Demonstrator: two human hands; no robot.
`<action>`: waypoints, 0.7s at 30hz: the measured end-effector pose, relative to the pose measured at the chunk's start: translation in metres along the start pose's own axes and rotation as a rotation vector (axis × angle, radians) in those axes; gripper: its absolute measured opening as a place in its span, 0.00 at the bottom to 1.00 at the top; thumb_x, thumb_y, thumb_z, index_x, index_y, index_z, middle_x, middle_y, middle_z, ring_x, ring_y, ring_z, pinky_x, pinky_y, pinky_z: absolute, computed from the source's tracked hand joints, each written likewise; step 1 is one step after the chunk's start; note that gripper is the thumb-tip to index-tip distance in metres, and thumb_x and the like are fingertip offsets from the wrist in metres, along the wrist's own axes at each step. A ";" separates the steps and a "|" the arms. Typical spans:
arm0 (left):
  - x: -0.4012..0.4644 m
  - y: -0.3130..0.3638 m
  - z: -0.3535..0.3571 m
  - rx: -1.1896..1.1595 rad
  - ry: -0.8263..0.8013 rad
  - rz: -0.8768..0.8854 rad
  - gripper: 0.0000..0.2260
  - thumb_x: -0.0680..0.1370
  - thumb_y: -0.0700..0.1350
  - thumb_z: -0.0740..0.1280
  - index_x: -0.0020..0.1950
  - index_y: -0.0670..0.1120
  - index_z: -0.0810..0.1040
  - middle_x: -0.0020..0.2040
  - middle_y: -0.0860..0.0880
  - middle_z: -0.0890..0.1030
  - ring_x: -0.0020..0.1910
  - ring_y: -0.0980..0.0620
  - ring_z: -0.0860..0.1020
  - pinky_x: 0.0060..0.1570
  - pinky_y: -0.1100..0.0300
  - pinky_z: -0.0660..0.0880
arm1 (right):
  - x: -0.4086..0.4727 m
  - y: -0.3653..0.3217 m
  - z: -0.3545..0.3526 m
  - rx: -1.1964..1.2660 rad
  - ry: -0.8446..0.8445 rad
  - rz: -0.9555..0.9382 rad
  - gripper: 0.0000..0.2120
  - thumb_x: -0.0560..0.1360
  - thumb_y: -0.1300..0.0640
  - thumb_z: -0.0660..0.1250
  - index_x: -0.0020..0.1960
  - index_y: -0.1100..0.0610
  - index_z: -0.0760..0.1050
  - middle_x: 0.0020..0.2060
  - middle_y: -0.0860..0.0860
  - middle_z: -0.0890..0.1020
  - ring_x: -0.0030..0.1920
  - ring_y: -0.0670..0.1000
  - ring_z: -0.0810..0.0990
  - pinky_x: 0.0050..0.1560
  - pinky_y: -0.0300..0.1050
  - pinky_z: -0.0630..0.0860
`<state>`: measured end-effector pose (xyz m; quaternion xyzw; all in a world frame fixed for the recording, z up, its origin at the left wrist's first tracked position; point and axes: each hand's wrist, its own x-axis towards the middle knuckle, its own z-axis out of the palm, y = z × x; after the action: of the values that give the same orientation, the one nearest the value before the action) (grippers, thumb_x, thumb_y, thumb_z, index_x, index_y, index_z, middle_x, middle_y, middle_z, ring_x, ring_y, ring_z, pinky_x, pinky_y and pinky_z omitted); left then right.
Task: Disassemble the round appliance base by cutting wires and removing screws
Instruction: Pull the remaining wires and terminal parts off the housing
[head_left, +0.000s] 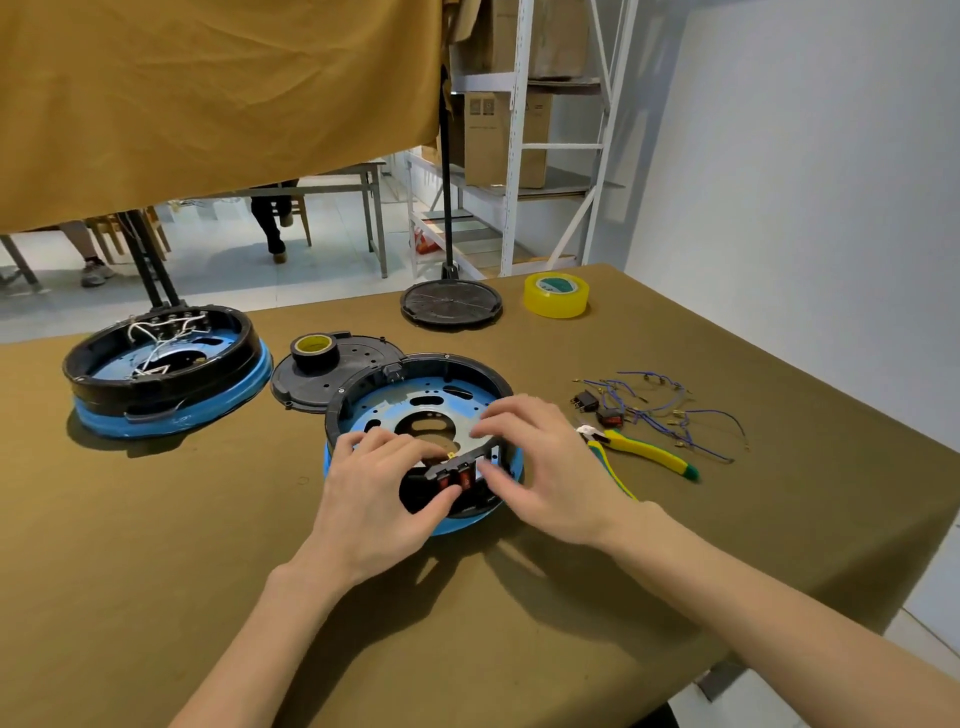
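Note:
A round appliance base (431, 384) with a black rim, a blue band and a blue-filmed metal plate inside lies in the middle of the table. At its near rim sits a black switch panel (457, 475) with two red switches. My left hand (379, 488) grips the near rim from the left, thumb under the panel. My right hand (540, 467) holds the panel from the right, fingers curled over the rim and plate. Yellow-handled cutters (647, 454) lie just right of the base, beside cut blue wires (670, 415) and loose switches.
A second base (166, 364) with white wires stands at the left. A black cover plate (332, 379) carries a dark tape roll (315, 351). Another black disc (451, 302) and yellow tape (556, 294) lie at the far edge. The table's edge runs along the right.

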<state>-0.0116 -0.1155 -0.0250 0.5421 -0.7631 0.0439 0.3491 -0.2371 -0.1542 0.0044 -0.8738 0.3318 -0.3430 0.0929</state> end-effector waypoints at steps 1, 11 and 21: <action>0.000 0.000 -0.001 -0.013 -0.012 0.001 0.18 0.75 0.64 0.65 0.59 0.56 0.82 0.52 0.61 0.83 0.54 0.59 0.75 0.60 0.52 0.68 | 0.001 -0.004 0.005 -0.015 -0.054 -0.043 0.16 0.78 0.50 0.71 0.65 0.52 0.78 0.61 0.45 0.78 0.64 0.42 0.73 0.67 0.34 0.66; 0.007 -0.001 -0.007 -0.070 -0.129 -0.062 0.22 0.78 0.66 0.56 0.64 0.60 0.81 0.50 0.64 0.81 0.49 0.67 0.73 0.60 0.55 0.64 | 0.010 0.011 0.008 0.170 -0.172 0.040 0.14 0.76 0.51 0.75 0.60 0.51 0.79 0.53 0.41 0.82 0.58 0.43 0.79 0.61 0.41 0.74; 0.017 0.006 -0.008 -0.036 -0.198 -0.084 0.20 0.77 0.66 0.61 0.63 0.60 0.82 0.51 0.62 0.85 0.46 0.63 0.78 0.56 0.58 0.71 | 0.018 0.024 0.003 0.090 -0.257 0.054 0.14 0.74 0.46 0.76 0.57 0.49 0.80 0.50 0.41 0.82 0.53 0.44 0.79 0.57 0.45 0.74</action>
<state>-0.0161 -0.1233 -0.0071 0.5689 -0.7712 -0.0384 0.2831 -0.2377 -0.1840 0.0029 -0.8963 0.3247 -0.2402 0.1831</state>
